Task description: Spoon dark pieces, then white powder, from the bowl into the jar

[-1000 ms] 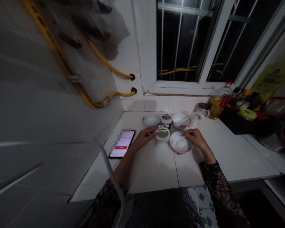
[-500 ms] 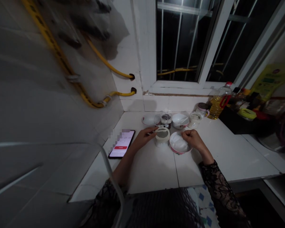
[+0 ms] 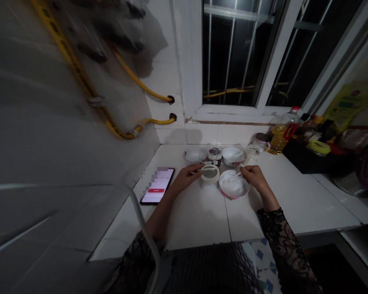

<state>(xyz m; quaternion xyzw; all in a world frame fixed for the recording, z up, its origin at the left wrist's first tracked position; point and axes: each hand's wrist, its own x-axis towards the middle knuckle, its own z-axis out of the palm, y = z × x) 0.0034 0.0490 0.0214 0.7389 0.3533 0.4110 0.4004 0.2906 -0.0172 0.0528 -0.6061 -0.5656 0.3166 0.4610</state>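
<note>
My right hand (image 3: 254, 176) pinches a small white spoon (image 3: 238, 173) at the right rim of a bowl (image 3: 230, 195) with a pink-patterned outside. White powder (image 3: 233, 183) fills much of that bowl. Just left of it stands a squat cream seasoning jar (image 3: 210, 182), its top showing a greyish round area. My left hand (image 3: 188, 176) has thumb and fingertips against the jar's upper left side. A thin pale strip crosses the jar's top by those fingertips; whether it belongs to the jar cannot be made out.
Behind stand a shallow dish (image 3: 192, 155), a dark-filled jar (image 3: 214, 154), a second bowl (image 3: 233, 157), another cream jar (image 3: 251, 156) and a lidded mug (image 3: 261, 143). A phone (image 3: 157, 186) lies left. An oil bottle (image 3: 280, 134) stands right, beside a black tray (image 3: 300, 157).
My right hand has shifted slightly right and up from over the powder, and the white spoon now shows in its fingers. My left hand and the jar stay in place.
</note>
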